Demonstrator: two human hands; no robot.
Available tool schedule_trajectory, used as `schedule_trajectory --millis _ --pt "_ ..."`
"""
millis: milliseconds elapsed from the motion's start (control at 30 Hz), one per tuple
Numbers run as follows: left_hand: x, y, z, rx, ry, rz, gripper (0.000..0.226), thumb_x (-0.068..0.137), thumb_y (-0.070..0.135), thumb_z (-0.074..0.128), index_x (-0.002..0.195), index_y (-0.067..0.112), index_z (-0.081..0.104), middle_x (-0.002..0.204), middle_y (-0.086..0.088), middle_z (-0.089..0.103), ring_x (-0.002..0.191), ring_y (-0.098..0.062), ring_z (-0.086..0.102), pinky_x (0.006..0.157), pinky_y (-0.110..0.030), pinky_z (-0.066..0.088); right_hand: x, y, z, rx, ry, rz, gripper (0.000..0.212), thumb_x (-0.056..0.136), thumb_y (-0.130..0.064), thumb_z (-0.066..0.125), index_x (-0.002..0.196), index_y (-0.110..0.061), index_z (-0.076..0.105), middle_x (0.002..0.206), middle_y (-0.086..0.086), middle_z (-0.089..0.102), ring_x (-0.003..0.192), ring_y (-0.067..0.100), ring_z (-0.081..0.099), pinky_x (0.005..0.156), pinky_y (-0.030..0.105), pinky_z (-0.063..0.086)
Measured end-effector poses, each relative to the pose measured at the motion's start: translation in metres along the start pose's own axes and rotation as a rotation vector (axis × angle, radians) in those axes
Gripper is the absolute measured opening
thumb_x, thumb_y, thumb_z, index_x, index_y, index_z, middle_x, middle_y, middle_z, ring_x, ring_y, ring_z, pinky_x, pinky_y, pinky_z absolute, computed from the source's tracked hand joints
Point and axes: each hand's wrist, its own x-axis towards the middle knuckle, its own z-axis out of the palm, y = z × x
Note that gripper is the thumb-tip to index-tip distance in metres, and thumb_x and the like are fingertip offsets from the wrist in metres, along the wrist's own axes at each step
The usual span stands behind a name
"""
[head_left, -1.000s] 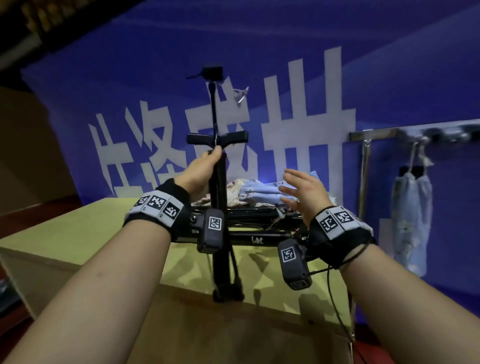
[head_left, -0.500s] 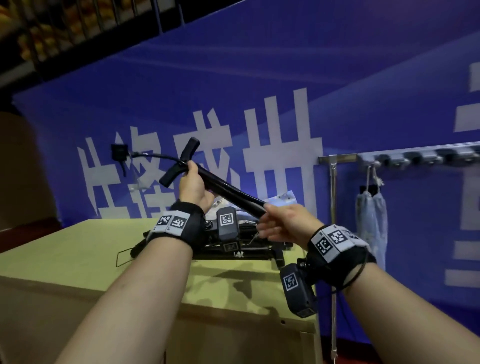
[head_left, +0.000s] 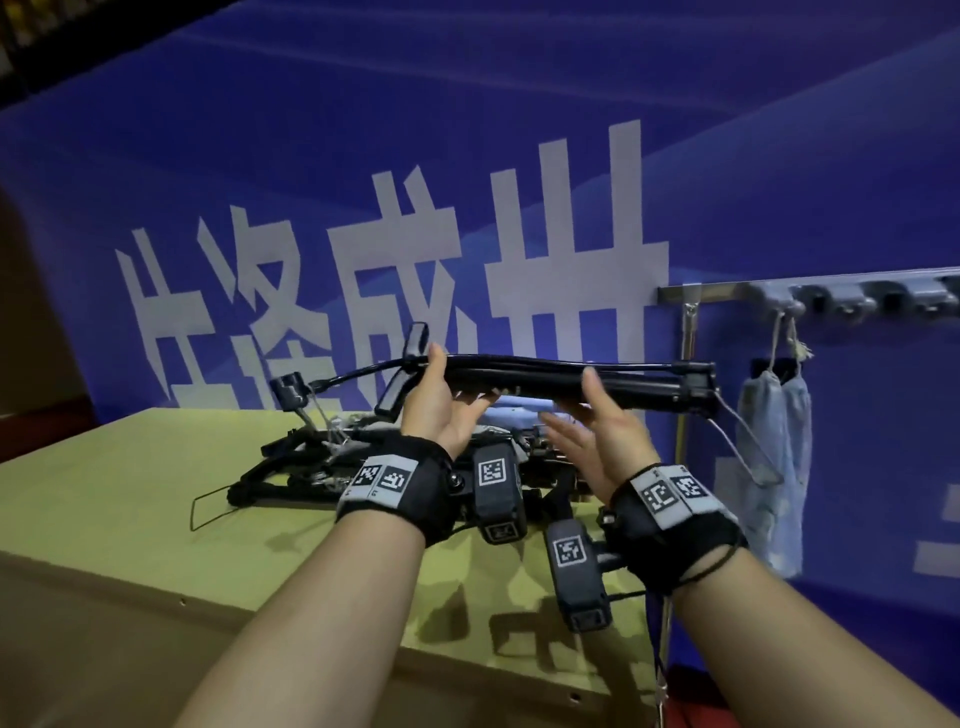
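step: likely stacking, pump (head_left: 545, 376) level above pile (head_left: 291, 462) on table (head_left: 104, 493) | left hand (head_left: 439, 410), right hand (head_left: 597, 436): spread, cradling it underneath (no real grip) | next: probably lower onto pile, kept level

Dim bluish light, hard shadows on the table (head_left: 130, 493), motion blur, wide-angle edge bending
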Motion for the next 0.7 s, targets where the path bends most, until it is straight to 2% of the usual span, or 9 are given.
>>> schedule_trajectory --millis 100,167,267,333,400,467,500,600,700 --pt "0.018 -0.007 -0.004 0.033 -0.062 -0.069 0.049 0.099 0.041 0.05 0.124 0.0 0.057 0.121 -0.021 0.066 0.112 -0.033 0.063 0.085 -0.047 0.055 0.018 -0.002 -0.002 0.218 0.01 0.025 0.053 0.082 -0.035 0.07 0.125 -0.007 0.057 0.118 0.017 0.065 0.092 0.027 0.07 0.07 0.032 0.059" --pt "0.028 -0.01 -0.005 0.076 -0.079 -0.097 0.054 0.098 0.043 0.05 0.13 0.0 0.055 0.124 -0.02 0.065 0.113 -0.032 0.064 0.09 -0.045 0.054 0.024 -0.002 -0.003 0.213 0.018 0.037 0.054 0.079 -0.038 0.071 0.124 -0.01 0.06 0.114 0.015 0.068 0.093 0.026 0.07 0.067 0.03 0.059" --pt "0.049 -0.017 -0.005 0.158 -0.072 -0.136 0.057 0.095 0.047 0.053 0.133 0.004 0.055 0.128 -0.017 0.063 0.111 -0.028 0.064 0.083 -0.039 0.056 0.04 0.0 -0.008 0.192 0.079 0.044 0.051 0.077 -0.041 0.072 0.119 -0.012 0.063 0.112 0.014 0.068 0.079 0.024 0.07 0.064 0.027 0.058" --pt "0.058 -0.02 -0.005 0.292 -0.081 -0.17 0.06 0.091 0.054 0.057 0.135 0.012 0.054 0.131 -0.011 0.062 0.107 -0.024 0.066 0.075 -0.036 0.056 0.049 0.0 -0.009 0.292 0.102 0.038 0.043 0.078 -0.036 0.073 0.114 -0.013 0.065 0.115 0.014 0.067 0.082 0.025 0.07 0.063 0.027 0.059" --pt "0.068 -0.021 -0.008 0.496 -0.109 -0.216 0.064 0.087 0.06 0.058 0.134 0.016 0.05 0.129 -0.009 0.062 0.107 -0.023 0.065 0.084 -0.039 0.054 0.061 -0.001 -0.009 0.369 0.121 0.011 0.032 0.081 -0.034 0.071 0.104 -0.014 0.066 0.117 0.014 0.065 0.097 0.026 0.067 0.064 0.028 0.06" --pt "0.077 -0.023 -0.013 0.702 -0.122 -0.266 0.058 0.087 0.06 0.057 0.126 0.017 0.047 0.126 -0.009 0.062 0.112 -0.024 0.061 0.101 -0.042 0.046 0.074 -0.003 -0.008 0.397 0.135 -0.027 0.025 0.084 -0.036 0.068 0.095 -0.014 0.066 0.113 0.014 0.064 0.102 0.025 0.064 0.069 0.029 0.06" --pt "0.081 -0.023 -0.016 0.792 -0.12 -0.286 0.054 0.089 0.058 0.057 0.124 0.017 0.048 0.127 -0.009 0.061 0.114 -0.025 0.059 0.102 -0.039 0.045 0.079 -0.006 -0.009 0.411 0.139 -0.045 0.025 0.085 -0.036 0.067 0.095 -0.013 0.065 0.113 0.013 0.063 0.102 0.024 0.064 0.072 0.029 0.059" --pt "0.1 -0.025 -0.025 0.933 -0.055 -0.288 0.043 0.095 0.046 0.057 0.124 0.015 0.054 0.127 -0.007 0.06 0.112 -0.023 0.058 0.09 -0.033 0.047 0.096 -0.013 -0.015 0.463 0.138 -0.067 0.037 0.086 -0.038 0.065 0.109 -0.009 0.063 0.123 0.013 0.061 0.105 0.022 0.064 0.08 0.031 0.057" --pt "0.121 -0.028 -0.024 0.971 0.024 -0.244 0.032 0.097 0.035 0.057 0.125 0.017 0.054 0.123 -0.005 0.056 0.104 -0.02 0.056 0.08 -0.031 0.051 0.111 -0.015 -0.023 0.509 0.165 -0.033 0.054 0.083 -0.039 0.068 0.127 -0.009 0.056 0.13 0.013 0.053 0.095 0.022 0.065 0.085 0.033 0.056"
